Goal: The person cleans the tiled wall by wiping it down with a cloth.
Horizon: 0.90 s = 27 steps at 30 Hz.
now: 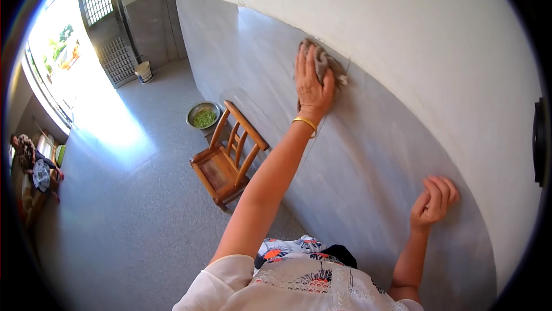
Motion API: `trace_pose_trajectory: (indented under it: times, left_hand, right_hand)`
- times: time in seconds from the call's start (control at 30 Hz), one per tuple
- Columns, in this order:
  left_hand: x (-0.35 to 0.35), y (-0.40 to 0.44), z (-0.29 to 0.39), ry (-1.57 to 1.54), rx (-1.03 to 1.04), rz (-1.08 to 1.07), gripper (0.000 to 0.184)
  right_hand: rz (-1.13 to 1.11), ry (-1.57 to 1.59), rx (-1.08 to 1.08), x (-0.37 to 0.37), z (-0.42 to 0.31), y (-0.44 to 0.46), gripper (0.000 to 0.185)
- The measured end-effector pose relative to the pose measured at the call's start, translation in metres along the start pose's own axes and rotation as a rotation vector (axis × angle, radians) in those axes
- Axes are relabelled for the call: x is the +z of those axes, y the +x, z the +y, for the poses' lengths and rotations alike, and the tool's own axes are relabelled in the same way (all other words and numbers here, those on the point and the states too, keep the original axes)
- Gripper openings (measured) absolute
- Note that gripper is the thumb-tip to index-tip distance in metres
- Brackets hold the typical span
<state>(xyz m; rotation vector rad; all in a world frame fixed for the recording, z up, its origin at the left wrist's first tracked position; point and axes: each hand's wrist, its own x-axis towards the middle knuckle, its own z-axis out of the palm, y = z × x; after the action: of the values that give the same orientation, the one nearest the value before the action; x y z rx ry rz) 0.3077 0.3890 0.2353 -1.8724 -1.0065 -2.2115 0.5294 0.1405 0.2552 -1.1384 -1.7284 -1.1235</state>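
Observation:
My left hand [313, 89] presses a crumpled grey-brown rag [322, 61] flat against the grey lower part of the wall [368, 138], near the line where the white paint begins. Its fingers lie over the cloth, and a gold bangle [306, 125] circles the wrist. Lower on the right, my right hand [436, 202] is at the same wall with its fingers curled in. I see nothing in it, though the palm is partly hidden.
A wooden chair [221, 170] stands on the grey floor close to the wall. Behind it is a metal bowl of green vegetables [204, 116]. A bucket [144, 72] sits by the open door [106, 23]. At the far left is a person [40, 167].

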Motion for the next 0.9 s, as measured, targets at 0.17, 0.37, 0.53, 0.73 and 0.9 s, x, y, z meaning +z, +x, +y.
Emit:
trace_pose_trajectory:
  times: [0.17, 0.37, 0.53, 0.73, 0.9]
  left_hand:
    - [-0.006, 0.024, -0.032, 0.032, -0.205, 0.072, 0.047]
    - [-0.013, 0.061, -0.077, 0.083, -0.244, 0.104, 0.046]
    - [-0.023, 0.098, -0.125, 0.105, -0.325, 0.119, 0.046]
    - [-0.034, 0.129, -0.194, 0.12, -0.377, 0.087, 0.047]
    - [-0.047, 0.153, -0.242, 0.15, -0.453, 0.128, 0.042]
  right_hand:
    - [0.062, 0.089, 0.005, 0.02, -0.013, 0.019, 0.018]
    - [0.075, 0.056, -0.007, 0.056, -0.033, 0.058, 0.021]
    - [0.1, 0.069, 0.006, 0.088, -0.05, 0.073, 0.019]
    - [-0.004, -0.186, -0.038, 0.1, -0.056, 0.071, 0.016]
    - [-0.04, -0.252, -0.023, 0.088, -0.053, 0.062, 0.015]
